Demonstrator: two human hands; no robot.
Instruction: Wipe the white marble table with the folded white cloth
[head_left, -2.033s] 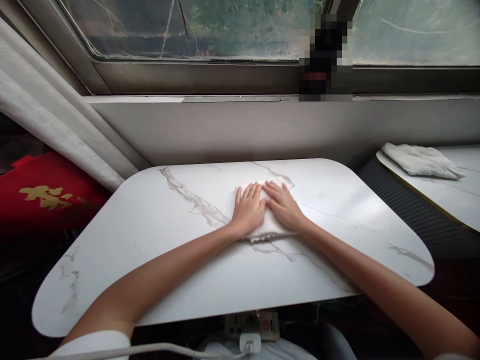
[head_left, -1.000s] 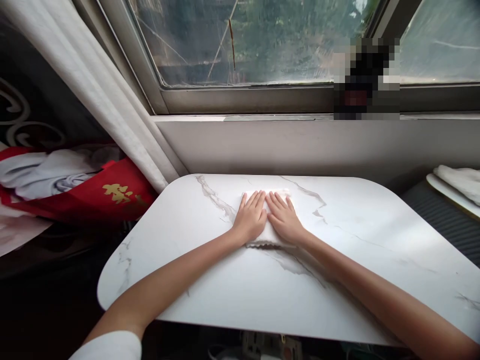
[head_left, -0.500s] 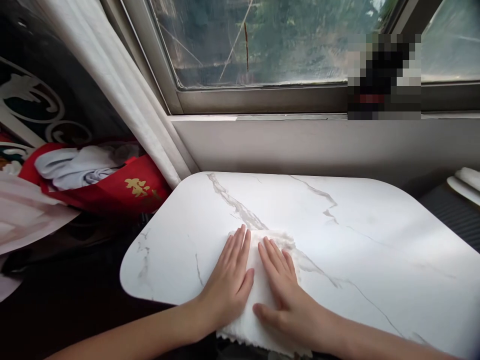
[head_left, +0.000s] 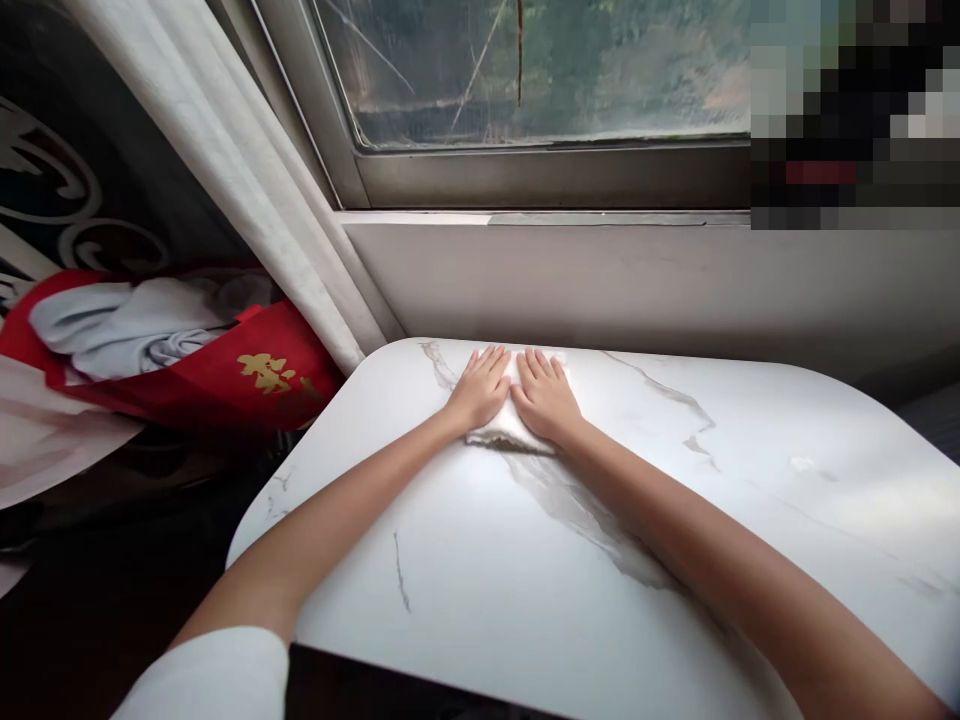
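Note:
Both arms reach out across a white marble-patterned table (head_left: 450, 540). Near its far edge, a white cloth (head_left: 510, 437) lies flat on the surface under my palms. My left hand (head_left: 481, 388) presses on the cloth's left part, fingers stretched out and pointing away from me. Beside it, my right hand (head_left: 546, 392) rests on the right part, its fingers likewise extended. The two thumbs are close together, with a narrow strip of cloth between the hands. Most of the cloth is hidden beneath them.
A pale wall (head_left: 570, 275) and a window frame (head_left: 555, 180) stand behind the table. At the left hang a white curtain (head_left: 217, 170) and, below it, a red bag (head_left: 202, 390) holding grey fabric (head_left: 150, 320). A blurred patch covers the upper right.
Both hands have slid forward with the cloth, from the table's near edge to close by its far edge. The view has shifted slightly too.

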